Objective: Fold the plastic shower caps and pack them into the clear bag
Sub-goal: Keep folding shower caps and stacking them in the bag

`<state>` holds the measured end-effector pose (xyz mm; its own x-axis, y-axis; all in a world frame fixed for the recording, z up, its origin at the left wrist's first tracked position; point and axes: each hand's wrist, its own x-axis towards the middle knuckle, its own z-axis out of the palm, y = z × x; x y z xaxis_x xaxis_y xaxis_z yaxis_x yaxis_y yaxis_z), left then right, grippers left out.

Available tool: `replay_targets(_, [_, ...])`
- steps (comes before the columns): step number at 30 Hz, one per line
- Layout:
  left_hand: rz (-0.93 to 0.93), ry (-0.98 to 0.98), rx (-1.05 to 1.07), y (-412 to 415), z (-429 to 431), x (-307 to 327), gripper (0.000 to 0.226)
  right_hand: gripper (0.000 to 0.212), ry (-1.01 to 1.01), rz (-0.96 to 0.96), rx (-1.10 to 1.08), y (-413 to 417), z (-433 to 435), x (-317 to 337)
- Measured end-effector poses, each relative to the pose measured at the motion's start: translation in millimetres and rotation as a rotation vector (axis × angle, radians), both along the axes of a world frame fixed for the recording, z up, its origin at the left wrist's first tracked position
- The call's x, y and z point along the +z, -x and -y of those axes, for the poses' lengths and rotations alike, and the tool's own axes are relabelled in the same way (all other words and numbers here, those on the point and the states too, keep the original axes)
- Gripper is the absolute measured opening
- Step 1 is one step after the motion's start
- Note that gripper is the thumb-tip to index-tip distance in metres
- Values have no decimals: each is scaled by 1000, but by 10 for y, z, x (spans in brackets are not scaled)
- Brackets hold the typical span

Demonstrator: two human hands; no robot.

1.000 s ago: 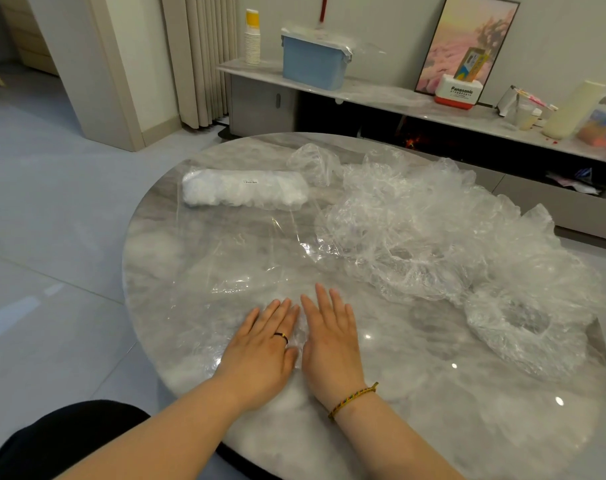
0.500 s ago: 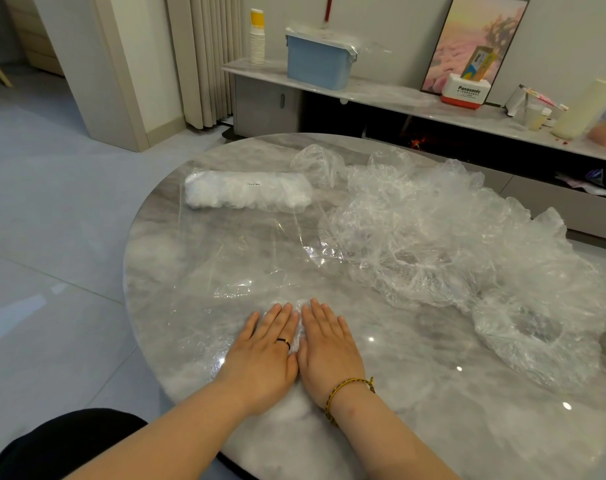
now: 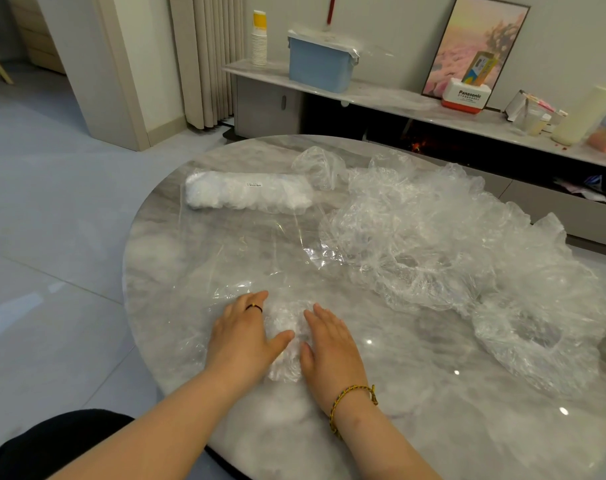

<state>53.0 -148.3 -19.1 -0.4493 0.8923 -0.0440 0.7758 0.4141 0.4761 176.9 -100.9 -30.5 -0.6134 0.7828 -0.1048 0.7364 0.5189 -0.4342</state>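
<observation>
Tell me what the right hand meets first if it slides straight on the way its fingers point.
Likely the flat clear film just ahead of the right hand; past it, the white packed roll. Depth is unclear.

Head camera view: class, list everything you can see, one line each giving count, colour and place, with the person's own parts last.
table: one, grey marble, round, under everything.
loose shower caps: a heap, count unclear, clear, table's right half.
bunched shower cap: one, clear, between the hands.
packed roll: one, white, in clear wrap, table's far left.
flat plastic: one, clear, between roll and hands.
bin: one, blue, on the shelf behind.
paper cups: one stack, white, yellow top, shelf's left end.
left hand: one, black ring, touching the cap's left side.
right hand: one, braided bracelet, touching its right side.
</observation>
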Motion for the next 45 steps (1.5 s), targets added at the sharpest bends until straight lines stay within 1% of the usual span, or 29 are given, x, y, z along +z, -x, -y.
replay_targets(2, [-42, 84, 22, 7, 5, 5, 76, 54, 31, -90, -32, -24, -1, -5])
replay_targets(3, [-55, 112, 17, 1, 3, 3, 73, 53, 39, -127, -45, -36, -3, -9])
replay_targets(6, [-63, 147, 0, -35, -4, 16, 61, 55, 46, -193, -66, -47, -6, -40])
replay_targets(9, [-30, 140, -18, -57, -10, 44, 51, 57, 47, -281, -82, -50, 1, -79])
replay_targets(11, [45, 96, -24, -59, -5, 62, 38, 62, 78, -386, -122, -58, 4, -90])
replay_targets(13, [144, 37, -29, -48, 16, 85, 21, 70, 162, -509, -193, -61, -6, -53])
replay_targets(15, [218, -6, -65, -39, 36, 108, 20, 81, 256, -572, -243, -60, -23, 57])
replay_targets(16, [241, -16, -105, -36, 38, 114, 21, 88, 263, -570, -235, -59, -40, 120])
replay_targets(17, [264, -31, -150, -36, 40, 130, 24, 94, 249, -508, -197, -57, -56, 202])
replay_targets(19, [314, -60, -228, -52, 45, 150, 36, 101, 192, -251, -51, -45, -92, 364])
replay_targets(20, [360, -77, -242, -59, 49, 153, 39, 96, 187, -141, 17, -37, -125, 415])
replay_targets(21, [421, -103, -236, -60, 51, 153, 40, 77, 214, -89, 57, -32, -160, 431])
replay_targets(22, [482, -131, -211, -47, 50, 143, 39, 43, 258, -104, 51, -20, -176, 458])
replay_targets(23, [534, -159, -175, -30, 50, 137, 39, 17, 274, -166, 28, -24, -203, 453])
replay_targets(25, [605, -171, -91, 19, 49, 127, 40, 29, 297, -323, -66, -34, -217, 420])
replay_targets(27, [716, -145, 2, 63, 54, 143, 38, 20, 358, -524, -236, -48, -196, 377])
replay_targets(29, [896, -130, 94, 95, 62, 174, 31, 13, 438, -715, -396, -55, -152, 319])
replay_targets(31, [1019, -135, 164, 121, 73, 196, 21, 13, 537, -818, -521, -46, -101, 239])
replay_targets(32, [1058, -146, 185, 134, 72, 193, 17, 12, 569, -824, -547, -38, -68, 206])
replay_targets(34, [1086, -192, 216, 148, 71, 185, 12, 19, 618, -792, -537, -16, -2, 185])
replay_targets(36, [1061, -247, 230, 158, 65, 191, 16, 21, 719, -776, -488, -16, 40, 234])
replay_targets(37, [1040, -271, 226, 154, 68, 214, 19, 28, 751, -769, -460, -38, 24, 262])
replay_targets(38, [1014, -290, 210, 150, 74, 239, 22, 37, 739, -738, -431, -53, 7, 324])
replay_targets(39, [986, -299, 181, 150, 80, 262, 23, 43, 672, -684, -396, -70, -25, 372])
replay_targets(41, [924, -291, 103, 148, 83, 280, 25, 48, 533, -589, -303, -86, -97, 463])
replay_targets(43, [855, -288, 57, 134, 76, 275, 27, 43, 471, -510, -213, -70, -168, 527])
replay_targets(44, [820, -291, 48, 129, 66, 266, 28, 36, 466, -461, -158, -49, -179, 581])
replay_targets(45, [793, -292, 49, 136, 63, 257, 29, 23, 482, -406, -97, -31, -218, 582])
